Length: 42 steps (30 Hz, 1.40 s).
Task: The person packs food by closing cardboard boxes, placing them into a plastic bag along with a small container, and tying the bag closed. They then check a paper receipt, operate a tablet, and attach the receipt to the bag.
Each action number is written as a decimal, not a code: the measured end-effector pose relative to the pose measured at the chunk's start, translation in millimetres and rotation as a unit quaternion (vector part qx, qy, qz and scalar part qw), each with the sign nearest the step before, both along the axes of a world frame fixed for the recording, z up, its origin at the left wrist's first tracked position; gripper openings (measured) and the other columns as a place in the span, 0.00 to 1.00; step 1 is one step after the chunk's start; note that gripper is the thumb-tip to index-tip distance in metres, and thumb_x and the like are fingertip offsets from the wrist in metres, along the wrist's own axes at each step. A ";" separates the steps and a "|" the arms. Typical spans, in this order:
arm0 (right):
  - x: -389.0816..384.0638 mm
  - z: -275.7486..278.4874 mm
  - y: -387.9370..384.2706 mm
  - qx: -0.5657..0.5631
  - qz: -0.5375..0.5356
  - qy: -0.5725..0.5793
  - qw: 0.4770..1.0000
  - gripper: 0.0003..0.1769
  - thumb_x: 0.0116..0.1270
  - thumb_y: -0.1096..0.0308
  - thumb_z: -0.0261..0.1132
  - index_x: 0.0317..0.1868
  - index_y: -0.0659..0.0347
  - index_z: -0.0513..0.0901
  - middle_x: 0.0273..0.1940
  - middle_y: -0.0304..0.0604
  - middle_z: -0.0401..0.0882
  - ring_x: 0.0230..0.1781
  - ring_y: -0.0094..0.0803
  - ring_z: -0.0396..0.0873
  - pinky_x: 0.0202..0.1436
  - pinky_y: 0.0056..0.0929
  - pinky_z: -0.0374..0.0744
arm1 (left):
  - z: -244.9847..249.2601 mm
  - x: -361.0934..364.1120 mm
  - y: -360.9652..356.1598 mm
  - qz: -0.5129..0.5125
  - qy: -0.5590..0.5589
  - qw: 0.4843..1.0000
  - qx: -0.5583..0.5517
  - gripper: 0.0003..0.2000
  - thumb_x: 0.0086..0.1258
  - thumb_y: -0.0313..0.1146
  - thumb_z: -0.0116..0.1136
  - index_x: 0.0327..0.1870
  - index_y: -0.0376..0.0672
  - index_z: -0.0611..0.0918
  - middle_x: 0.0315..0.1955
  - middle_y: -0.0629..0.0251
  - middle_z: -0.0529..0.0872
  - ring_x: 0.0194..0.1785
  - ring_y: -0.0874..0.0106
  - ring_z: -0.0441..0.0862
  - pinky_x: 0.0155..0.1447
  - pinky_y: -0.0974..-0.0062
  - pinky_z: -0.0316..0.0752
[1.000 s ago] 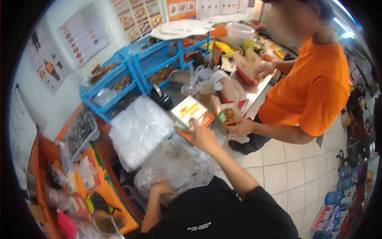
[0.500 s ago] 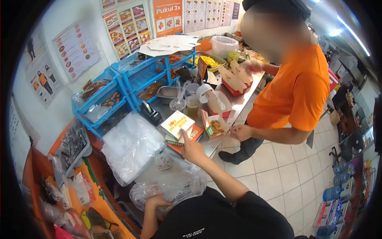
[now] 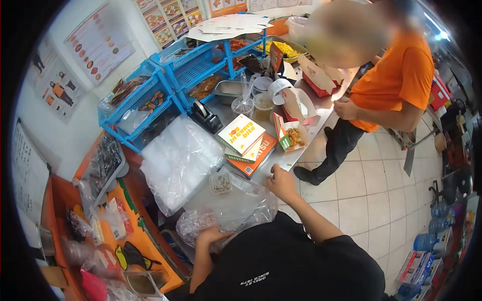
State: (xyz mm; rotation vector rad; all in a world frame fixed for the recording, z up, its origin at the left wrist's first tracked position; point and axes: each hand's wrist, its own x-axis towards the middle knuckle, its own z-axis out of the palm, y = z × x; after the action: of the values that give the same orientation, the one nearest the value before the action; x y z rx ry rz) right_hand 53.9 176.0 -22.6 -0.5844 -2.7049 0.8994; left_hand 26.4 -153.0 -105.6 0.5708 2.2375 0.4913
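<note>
Half a second ago the right hand (image 3: 282, 183) lay on the stack of boxes (image 3: 245, 140) at centre frame. It has since pulled back toward the body. It now sits at the near edge of the steel desk (image 3: 290, 159), fingers loosely curled, right beside the mouth of the clear plastic bag (image 3: 241, 205); whether it pinches the film cannot be told. The left hand (image 3: 213, 235), lower centre, stays closed on the bunched end of that bag. The bag lies flat between the two hands, with a small lidded tub (image 3: 220, 183) at its far end. Above it, the open carton of fried food (image 3: 292, 136) stands alone beside the boxes. The co-worker in the orange shirt (image 3: 396, 80) has drawn a hand (image 3: 345, 108) back to the waist.
</note>
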 end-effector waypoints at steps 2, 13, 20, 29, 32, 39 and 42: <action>-15.2 -25.5 15.7 -0.111 0.038 0.002 0.993 0.16 0.54 0.67 0.66 0.39 0.69 0.76 0.33 0.56 0.81 0.37 0.49 0.81 0.40 0.42 0.78 | 33.1 -0.9 13.5 0.002 -0.017 0.999 -0.027 0.50 0.48 0.67 0.63 0.61 0.27 0.68 0.55 0.34 0.74 0.59 0.48 0.74 0.66 0.65 0.64; -42.0 29.0 9.3 -0.134 0.193 0.077 0.969 0.10 0.57 0.71 0.63 0.37 0.68 0.77 0.36 0.54 0.77 0.38 0.47 0.76 0.45 0.42 0.74 | 53.4 21.3 47.4 0.115 0.074 0.986 -0.098 0.53 0.50 0.71 0.57 0.62 0.25 0.66 0.55 0.33 0.73 0.61 0.44 0.71 0.69 0.44 0.51; -9.6 -10.2 -38.0 -0.048 0.519 -0.149 0.840 0.30 0.60 0.56 0.64 0.61 0.60 0.72 0.63 0.56 0.67 0.65 0.45 0.64 0.64 0.39 0.67 | 73.2 18.2 69.4 0.216 0.053 0.974 -0.051 0.47 0.48 0.56 0.69 0.64 0.32 0.65 0.58 0.39 0.73 0.60 0.45 0.72 0.65 0.53 0.65; -40.3 58.4 -6.5 -0.227 0.372 -0.168 0.884 0.17 0.58 0.70 0.67 0.47 0.64 0.76 0.53 0.54 0.73 0.54 0.42 0.71 0.54 0.35 0.70 | 108.3 25.3 57.5 0.038 0.191 0.980 -0.023 0.39 0.58 0.37 0.66 0.68 0.34 0.59 0.62 0.43 0.70 0.66 0.56 0.69 0.66 0.61 0.66; -58.4 43.7 18.0 -0.032 0.170 0.182 0.968 0.11 0.64 0.74 0.59 0.45 0.67 0.72 0.43 0.52 0.72 0.47 0.43 0.72 0.48 0.35 0.70 | 184.0 -25.0 89.6 0.048 -0.215 0.961 0.169 0.37 0.65 0.38 0.61 0.70 0.35 0.55 0.67 0.43 0.62 0.71 0.58 0.61 0.70 0.62 0.60; -151.7 34.7 37.7 -0.258 0.015 0.215 0.942 0.34 0.73 0.51 0.48 0.65 0.74 0.62 0.67 0.64 0.58 0.73 0.52 0.48 0.73 0.41 0.49 | 134.3 -115.3 205.3 0.637 -0.146 0.608 0.451 0.51 0.58 0.57 0.64 0.73 0.40 0.47 0.70 0.38 0.48 0.75 0.53 0.44 0.72 0.58 0.52; -182.0 33.9 48.4 -0.299 0.074 0.131 0.942 0.34 0.72 0.47 0.48 0.60 0.72 0.70 0.67 0.66 0.58 0.73 0.51 0.49 0.74 0.41 0.49 | 137.3 -130.9 220.6 0.610 -0.060 0.663 0.431 0.50 0.56 0.57 0.65 0.72 0.40 0.50 0.70 0.36 0.43 0.75 0.49 0.37 0.74 0.55 0.44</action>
State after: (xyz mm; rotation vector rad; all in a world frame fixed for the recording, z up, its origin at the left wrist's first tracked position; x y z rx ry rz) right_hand -128.0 224.4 11.3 -0.3273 -2.2383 1.7273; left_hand -104.5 67.6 31.7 -0.6949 1.8174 2.2306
